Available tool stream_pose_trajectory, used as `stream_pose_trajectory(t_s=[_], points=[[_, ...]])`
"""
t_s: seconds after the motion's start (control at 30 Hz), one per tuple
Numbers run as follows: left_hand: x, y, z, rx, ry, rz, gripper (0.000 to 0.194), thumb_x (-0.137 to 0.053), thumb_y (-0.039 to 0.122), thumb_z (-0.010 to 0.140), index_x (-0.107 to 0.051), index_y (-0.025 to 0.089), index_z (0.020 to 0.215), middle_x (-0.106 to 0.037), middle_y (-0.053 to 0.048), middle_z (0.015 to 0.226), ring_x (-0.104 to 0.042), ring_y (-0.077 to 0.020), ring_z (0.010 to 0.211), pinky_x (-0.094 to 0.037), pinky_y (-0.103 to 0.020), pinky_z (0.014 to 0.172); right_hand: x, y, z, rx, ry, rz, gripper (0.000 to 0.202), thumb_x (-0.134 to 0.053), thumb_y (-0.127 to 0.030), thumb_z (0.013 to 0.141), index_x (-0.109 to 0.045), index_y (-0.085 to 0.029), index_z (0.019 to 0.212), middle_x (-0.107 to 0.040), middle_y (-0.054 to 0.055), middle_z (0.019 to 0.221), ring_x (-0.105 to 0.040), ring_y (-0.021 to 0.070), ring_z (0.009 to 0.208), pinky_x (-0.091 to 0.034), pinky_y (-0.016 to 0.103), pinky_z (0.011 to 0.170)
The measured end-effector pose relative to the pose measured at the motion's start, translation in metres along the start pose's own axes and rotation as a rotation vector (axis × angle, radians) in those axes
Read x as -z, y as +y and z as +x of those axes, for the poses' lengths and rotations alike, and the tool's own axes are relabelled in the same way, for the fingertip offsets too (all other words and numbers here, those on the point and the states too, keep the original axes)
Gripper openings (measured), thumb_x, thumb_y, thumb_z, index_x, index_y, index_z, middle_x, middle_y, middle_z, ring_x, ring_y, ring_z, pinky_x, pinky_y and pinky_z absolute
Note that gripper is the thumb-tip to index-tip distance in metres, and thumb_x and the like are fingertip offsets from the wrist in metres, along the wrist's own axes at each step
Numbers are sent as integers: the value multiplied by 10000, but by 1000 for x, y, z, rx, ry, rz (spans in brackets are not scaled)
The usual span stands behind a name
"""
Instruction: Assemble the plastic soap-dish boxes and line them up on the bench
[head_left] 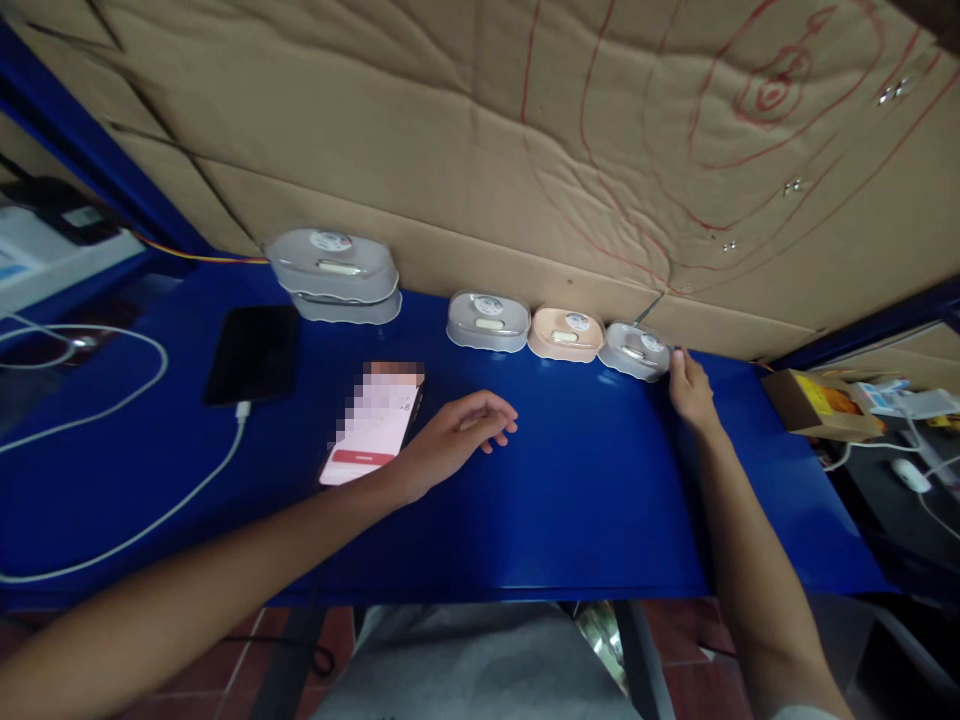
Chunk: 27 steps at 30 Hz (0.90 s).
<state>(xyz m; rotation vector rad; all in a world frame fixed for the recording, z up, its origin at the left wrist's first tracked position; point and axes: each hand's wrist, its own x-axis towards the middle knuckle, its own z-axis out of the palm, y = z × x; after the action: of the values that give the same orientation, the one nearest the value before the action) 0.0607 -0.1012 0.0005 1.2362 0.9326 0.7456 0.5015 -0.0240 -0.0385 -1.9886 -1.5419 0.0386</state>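
Note:
Three small oval lidded boxes with clear covers stand in a row along the back of the blue table: a grey box (489,322) on the left, a peach box (566,335) in the middle and another grey box (634,350) on the right. My right hand (691,390) is closed at the right end of that last box, touching it; some of its fingers are hidden. Loosely curved and empty, my left hand (472,425) hovers over the table in front of the row. Beside its wrist lies a lit phone (375,415).
More grey boxes (334,268) are stacked at the back left. A dark phone (253,355) lies there with a white cable (187,512) plugged in. Cardboard (420,120) walls the table's back. Off the right edge are a small carton (817,408) and a white mouse (910,475).

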Motion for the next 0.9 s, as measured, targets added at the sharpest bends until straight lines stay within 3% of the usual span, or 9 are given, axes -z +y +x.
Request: stream_pose_trajectory(t_s=[0.07, 0.13, 0.27, 0.4, 0.5, 0.57, 0.63, 0.73, 0.9], points=[[0, -3, 1, -22, -7, 42, 270, -653, 464, 966, -712, 211, 1040, -765, -49, 1044, -706, -216, 927, -514, -352, 802, 0, -27, -5, 32, 79, -39, 724, -325, -649, 1083, -489, -146, 1577, -478, 259, 1613, -400, 430, 1517, -257, 734, 1208], [1, -7, 2, -50, -7, 81, 255, -637, 451, 977, -711, 215, 1038, -761, -48, 1047, -713, -216, 926, -518, -353, 803, -3, -65, -11, 202, 116, -78, 699, -352, -619, 1088, -427, -176, 1624, -448, 226, 1652, -382, 387, 1548, -262, 659, 1247], [3, -10, 4, -147, 74, 178, 230, -618, 426, 997, -707, 223, 1057, -739, -49, 1056, -707, -218, 947, -528, -365, 835, -30, -154, -24, 699, -93, -159, 702, -436, -594, 1090, -380, -183, 1657, -413, 202, 1699, -355, 359, 1592, -281, 583, 1278], [9, -7, 5, -332, 255, 293, 174, -599, 326, 1003, -683, 237, 1127, -696, -70, 1185, -685, -227, 1081, -547, -363, 878, -65, -205, -32, 805, -238, -213, 673, -412, -550, 1111, -392, -155, 1656, -402, 194, 1715, -344, 371, 1604, -228, 612, 1301], [13, -6, 6, -505, 343, 434, 212, -580, 267, 1009, -643, 247, 1211, -621, -103, 1348, -631, -254, 1259, -557, -403, 975, -76, -208, -39, 816, -306, -222, 636, -443, -496, 1112, -409, -154, 1648, -478, 196, 1666, -391, 389, 1575, -230, 650, 1292], [15, -8, 6, -539, 374, 596, 322, -598, 253, 1002, -588, 247, 1324, -539, -142, 1489, -545, -298, 1410, -507, -491, 1109, -74, -203, -46, 838, -303, -226, 633, -479, -474, 1106, -410, -156, 1648, -503, 200, 1642, -401, 400, 1566, -243, 659, 1284], [14, -13, 7, -513, 371, 770, 493, -634, 249, 980, -499, 241, 1454, -396, -187, 1650, -410, -362, 1547, -398, -594, 1219, -68, -197, -55, 873, -284, -223, 625, -501, -476, 1100, -439, -155, 1632, -523, 202, 1620, -390, 400, 1575, -245, 652, 1289], [13, -22, 9, -430, 326, 962, 694, -672, 254, 950, -380, 231, 1579, -189, -223, 1776, -263, -445, 1625, -297, -692, 1253, -58, -194, -70, 919, -260, -182, 606, -520, -488, 1093, -486, -150, 1595, -526, 205, 1612, -368, 377, 1597, -242, 624, 1309], [13, -30, 10, -356, 283, 1087, 807, -717, 231, 919, -338, 233, 1632, -141, -241, 1797, -191, -460, 1650, -256, -730, 1245, -41, -187, -102, 986, -216, -70, 499, -564, -486, 1078, -600, -137, 1432, -576, 224, 1555, -406, 383, 1580, -333, 617, 1272]])
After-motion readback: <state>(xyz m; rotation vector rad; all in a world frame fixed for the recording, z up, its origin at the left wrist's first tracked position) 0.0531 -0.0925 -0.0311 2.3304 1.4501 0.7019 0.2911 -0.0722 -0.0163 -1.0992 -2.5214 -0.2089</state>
